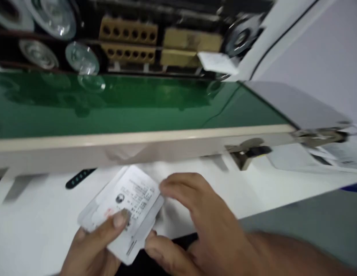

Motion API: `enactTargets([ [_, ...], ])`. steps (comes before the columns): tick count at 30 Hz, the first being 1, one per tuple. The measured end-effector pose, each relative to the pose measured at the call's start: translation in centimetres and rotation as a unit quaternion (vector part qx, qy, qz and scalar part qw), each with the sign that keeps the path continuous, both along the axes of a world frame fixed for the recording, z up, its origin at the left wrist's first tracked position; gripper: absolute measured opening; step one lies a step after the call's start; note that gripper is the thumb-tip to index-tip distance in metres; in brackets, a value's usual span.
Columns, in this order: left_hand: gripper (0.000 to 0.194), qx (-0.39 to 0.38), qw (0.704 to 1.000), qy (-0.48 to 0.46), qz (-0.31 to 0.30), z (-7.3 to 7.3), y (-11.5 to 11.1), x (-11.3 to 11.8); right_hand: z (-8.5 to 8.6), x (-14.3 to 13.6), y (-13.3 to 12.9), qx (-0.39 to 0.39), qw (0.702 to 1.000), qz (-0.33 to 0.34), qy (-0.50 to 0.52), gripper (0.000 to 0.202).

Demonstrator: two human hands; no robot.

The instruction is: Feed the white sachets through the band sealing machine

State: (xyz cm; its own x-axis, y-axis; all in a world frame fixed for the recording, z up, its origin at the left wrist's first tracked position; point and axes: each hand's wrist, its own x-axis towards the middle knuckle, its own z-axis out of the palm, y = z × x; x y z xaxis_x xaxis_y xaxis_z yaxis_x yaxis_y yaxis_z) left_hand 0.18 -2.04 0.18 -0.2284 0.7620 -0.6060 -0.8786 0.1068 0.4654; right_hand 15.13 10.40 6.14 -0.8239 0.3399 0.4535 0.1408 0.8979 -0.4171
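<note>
The white desk [37, 222] runs from the left edge of the view to a slanting front edge at lower right, and a strip of it lies bare between the hands and the machine behind them. That machine's cream side rail [138, 147] crosses the whole view just above the hands, carrying a glossy green belt [123, 107], with silver wheels [82, 57] and tan blocks [128, 40] beyond it; a small white packet [217, 62] sits near the belt's far right end. A thin black strip [79, 178] lies on the desk under the rail, left of the hands. The left hand [92, 249] comes up from the bottom edge, its thumb pressed flat on top of a white printed pouch [126, 207], with the fingers gripping it from beneath. The right hand [195, 218] reaches in from the lower right, palm down, its fingers curled and pinching the pouch's right edge. The pouch is held low over the desk, tilted, just in front of the rail. It is flat and rectangular, with dark print, a small round emblem and a faint red mark; the text is too blurred to read.
</note>
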Motion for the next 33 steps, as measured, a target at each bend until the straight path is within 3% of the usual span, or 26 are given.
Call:
enactTargets([
  [3,0.062,0.049,0.999,0.002,0.0,0.4,0.5,-0.4,-3.3,-1.4,-1.3,-0.144,0.989,-0.014,-0.012,0.065],
  [6,0.06,0.094,0.995,0.011,-0.008,0.7,0.7,-0.6,-4.9,-2.3,-1.5,-0.22,0.973,-0.072,0.02,0.072],
  [11,0.051,0.11,0.992,0.044,-0.047,0.4,0.5,-0.5,-5.4,-2.0,-1.1,-0.378,0.922,-0.074,0.047,0.061],
  [16,0.052,0.072,0.995,0.043,-0.061,0.5,0.6,-0.4,-5.1,-1.6,-0.8,-0.422,0.897,-0.073,0.11,0.048],
  [20,0.055,0.056,0.998,0.033,-0.023,0.8,0.9,0.1,-4.5,-1.4,-0.5,-0.518,0.853,0.001,0.056,0.025],
  [22,0.055,0.061,0.998,0.024,-0.003,0.9,0.9,0.3,-4.3,-1.3,-0.3,-0.495,0.869,0.01,0.01,0.015],
  [25,0.06,0.061,0.998,-0.003,0.004,0.8,0.9,0.4,-4.4,-1.5,0.0,-0.349,0.937,-0.022,-0.018,0.016],
  [28,0.061,0.067,0.998,-0.013,-0.011,0.5,0.8,0.2,-4.6,-1.9,-0.1,-0.236,0.971,-0.047,-0.008,0.017],
  [31,0.047,0.109,0.993,-0.018,-0.052,0.2,0.7,0.0,-4.4,-2.4,-0.4,-0.127,0.99,-0.057,0.01,0.049],
  [33,0.037,0.129,0.989,-0.013,-0.072,0.0,0.6,-0.1,-3.8,-2.7,-0.5,-0.047,0.999,-0.016,0.021,0.058],
])
